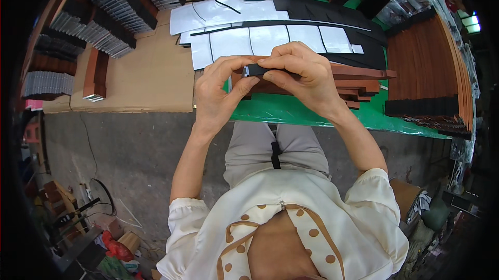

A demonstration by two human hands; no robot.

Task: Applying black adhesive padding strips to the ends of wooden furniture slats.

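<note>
Just above the table's near edge, my two hands meet at the end of a reddish-brown bar. A black strip [255, 70] lies across that end, with a small silvery edge at its left. My left hand [214, 85] pinches the left side of this end between thumb and fingers. With thumb and fingertips, my right hand [305, 72] presses the black strip from the right. The fingers partly hide the bar. Behind my right wrist lie several more reddish-brown bars [358, 87] in a loose pile. White backing sheets [270, 40] with black strips on them are spread beyond my hands.
On the left, a brown cardboard sheet [150, 75] bears one separate brown bar [96, 72] and stacks of silver-ended bars [117, 7]. A tall stack of brown boards [423, 62] with black ends stands right on the green table cover [306, 116]. Clutter, including a red bag [117, 247], lies lower left.
</note>
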